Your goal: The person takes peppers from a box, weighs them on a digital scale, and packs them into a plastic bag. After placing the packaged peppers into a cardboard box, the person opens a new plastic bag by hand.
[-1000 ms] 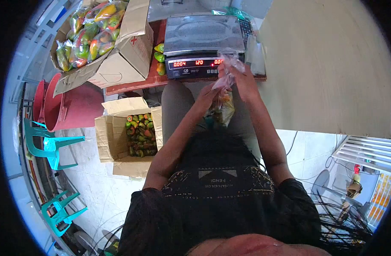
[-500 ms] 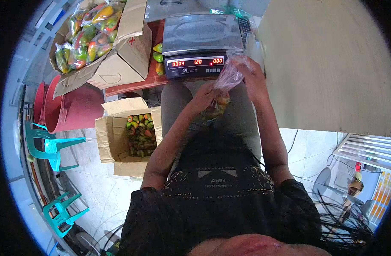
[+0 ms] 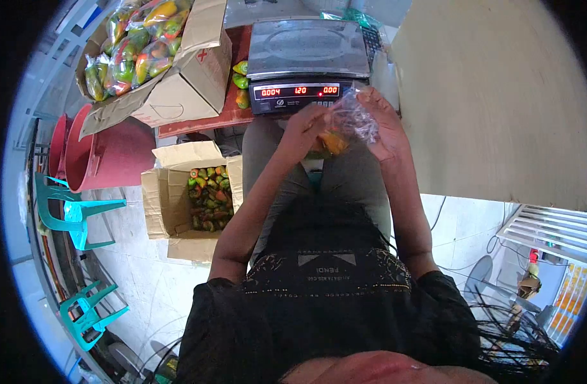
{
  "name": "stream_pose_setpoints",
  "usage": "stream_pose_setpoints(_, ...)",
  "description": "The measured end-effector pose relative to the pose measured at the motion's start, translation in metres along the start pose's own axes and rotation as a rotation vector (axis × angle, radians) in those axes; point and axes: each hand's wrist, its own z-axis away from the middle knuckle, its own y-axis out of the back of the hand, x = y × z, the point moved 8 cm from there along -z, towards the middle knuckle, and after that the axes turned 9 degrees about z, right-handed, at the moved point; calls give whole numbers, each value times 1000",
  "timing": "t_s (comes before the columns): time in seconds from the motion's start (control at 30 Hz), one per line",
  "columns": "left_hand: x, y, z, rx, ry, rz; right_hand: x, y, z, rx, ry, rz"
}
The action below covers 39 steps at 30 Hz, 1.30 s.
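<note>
Red surface (image 3: 240, 43) at 12 o'clock carries a scale (image 3: 309, 51), display reading 0.004 / 1.20 / 0.00; loose peppers (image 3: 240, 82) at 11, carton of bagged peppers (image 3: 187, 89) at 10. Open box of peppers (image 3: 160, 201) on the floor at 9.

Change: left hand (image 3: 304, 131) has come up closer to the scale; plastic between the hands, a long stretched neck half a second ago, now looks shorter and crumpled. Display unchanged. Suggests the neck is being gathered, closing not finished.

Clear bag (image 3: 356, 118) at 1 o'clock, above the lap, off the scale pan. Thin, shiny, wrinkled; orange-yellow and green contents low down, mostly covered by left hand. Left fingers curled on the neck; right hand (image 3: 384, 121) pinching the loose top, exact fingertip contact unclear.
</note>
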Motion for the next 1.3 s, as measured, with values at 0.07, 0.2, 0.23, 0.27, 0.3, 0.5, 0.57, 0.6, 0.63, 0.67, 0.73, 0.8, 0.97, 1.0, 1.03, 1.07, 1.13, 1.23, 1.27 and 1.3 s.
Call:
stream_pose_setpoints(0.07,25,9,-5,145,107,-43,-3,2,1,41,15,-5)
stream_pose_setpoints(0.2,57,-15,-6,58,299,224,2,4,7,53,-14,-49)
stream_pose_setpoints(0.23,58,-22,-8,17,259,177,6,3,8,41,-33,-68)
stream_pose_setpoints(0.27,56,-31,-10,-24,219,129,10,5,6,57,-47,-64)
stream_pose_setpoints(0.3,55,-39,-12,-69,178,80,12,7,5,75,-58,-61)
stream_pose_setpoints(0.5,47,-40,-10,30,190,101,-7,7,12,27,64,78)
stream_pose_setpoints(0.57,30,-36,-8,9,236,311,-12,9,14,3,88,137)
stream_pose_setpoints(0.6,30,-35,-8,-2,259,415,-15,8,17,7,88,155)
stream_pose_setpoints(0.63,29,-34,-6,23,296,468,-16,8,19,10,88,174)
stream_pose_setpoints(0.67,30,-34,-4,49,333,520,-17,10,20,17,95,175)
stream_pose_setpoints(0.73,35,-31,-3,61,348,564,-19,14,22,31,109,177)
stream_pose_setpoints(0.8,39,-28,-2,36,306,551,-24,20,22,50,142,167)
stream_pose_setpoints(0.97,38,-30,3,140,562,662,-29,8,25,6,153,201)
stream_pose_setpoints(1.0,35,-30,5,164,647,678,-27,5,26,-13,143,219)
stream_pose_setpoints(1.03,34,-31,5,96,650,560,-25,1,27,-34,134,238)
stream_pose_setpoints(1.07,30,-32,4,29,650,442,-25,-1,27,-23,137,255)
stream_pose_setpoints(1.13,26,-31,1,1,515,311,-26,-4,30,6,142,288)
stream_pose_setpoints(1.23,37,-28,-6,68,275,331,-37,1,36,65,204,348)
stream_pose_setpoints(1.27,39,-22,-8,64,301,376,-41,6,36,108,238,425)
stream_pose_setpoints(1.3,44,-19,-10,61,325,421,-44,11,36,148,273,504)
